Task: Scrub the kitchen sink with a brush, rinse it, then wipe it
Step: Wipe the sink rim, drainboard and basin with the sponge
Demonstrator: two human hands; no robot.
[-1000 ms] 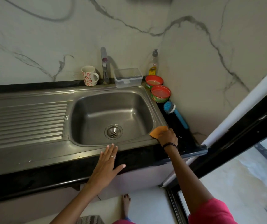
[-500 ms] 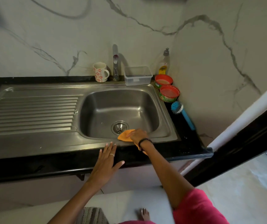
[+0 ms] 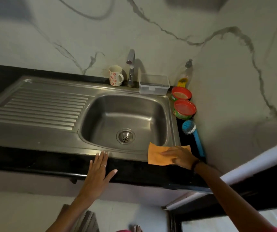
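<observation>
The steel sink (image 3: 171, 114) is set in a black counter, with a drain (image 3: 125, 136) in its basin and a ribbed drainboard (image 3: 38, 108) to the left. My right hand (image 3: 179, 156) presses flat on an orange cloth (image 3: 157, 156) spread over the sink's front right corner and the counter edge. My left hand (image 3: 99, 169) rests flat on the counter's front edge, fingers straight, fingertips touching the sink rim. A blue brush (image 3: 192, 133) lies on the counter to the right of the sink, apart from both hands.
Behind the basin stand a tap (image 3: 131, 67), a flowered mug (image 3: 115, 75), a clear plastic box (image 3: 154, 84) and a soap bottle (image 3: 185, 74). Two red-rimmed bowls (image 3: 183, 104) sit at the right. A marble wall closes the back and right. A dark door frame (image 3: 251, 190) is lower right.
My right hand has slid the orange cloth from the front rim near the drain back to the sink's front right corner. My left hand has stayed on the counter edge.
</observation>
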